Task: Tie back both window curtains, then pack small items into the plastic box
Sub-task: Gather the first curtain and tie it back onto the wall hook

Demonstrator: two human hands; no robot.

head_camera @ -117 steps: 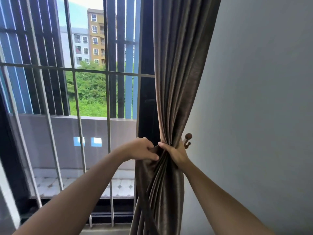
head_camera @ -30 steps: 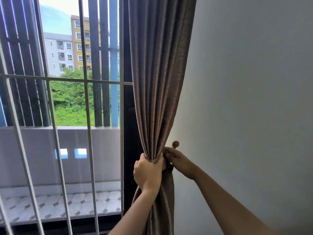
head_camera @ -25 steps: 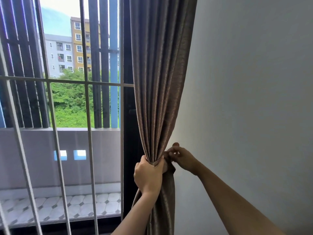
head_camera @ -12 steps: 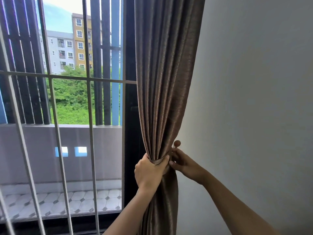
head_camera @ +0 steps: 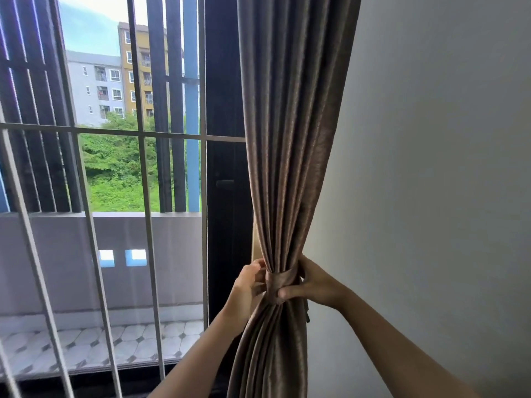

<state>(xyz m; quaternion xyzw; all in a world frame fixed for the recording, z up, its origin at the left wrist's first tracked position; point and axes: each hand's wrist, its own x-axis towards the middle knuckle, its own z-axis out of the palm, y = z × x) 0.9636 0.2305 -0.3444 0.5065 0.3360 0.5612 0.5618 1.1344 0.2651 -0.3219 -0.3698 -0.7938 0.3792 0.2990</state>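
Where the curtain hangs, head view: the brown curtain (head_camera: pixel 290 139) runs from 12 o'clock down to 6 o'clock just right of centre. Its long axis is near upright, leaning slightly toward 1 o'clock at the top. A pale wall (head_camera: pixel 431 168) is on its 3 o'clock side and the window bars (head_camera: pixel 140 168) on its 9 o'clock side.
Tie band: a tie band (head_camera: pixel 280 284) of matching cloth wraps around the gathered folds low in the frame, crossways to the curtain's long axis. The folds fan out above and below it.
Left hand: the left hand (head_camera: pixel 248 285) is at the band's 9 o'clock edge, touching it, with its fingers (head_camera: pixel 258 265) curled and pinching the cloth there.
Right hand: the right hand (head_camera: pixel 313 282) is at the band's 3 o'clock edge, thumb laid across the band's front. The other fingers are wrapped behind, out of sight, so it holds the band.
Key relation: the band lies directly between the two hands, and neither is nearer. Its ends, and whatever they fasten to, sit behind the curtain toward 3 o'clock, hidden under the right hand.
Step in hand: probably seating the band; I cannot tell whether it is fastened.
Progress: this curtain looks nearly tied; the other curtain and the plastic box are not in view.
Risk: if the band is not caught, letting go could spill the folds toward 9 o'clock.
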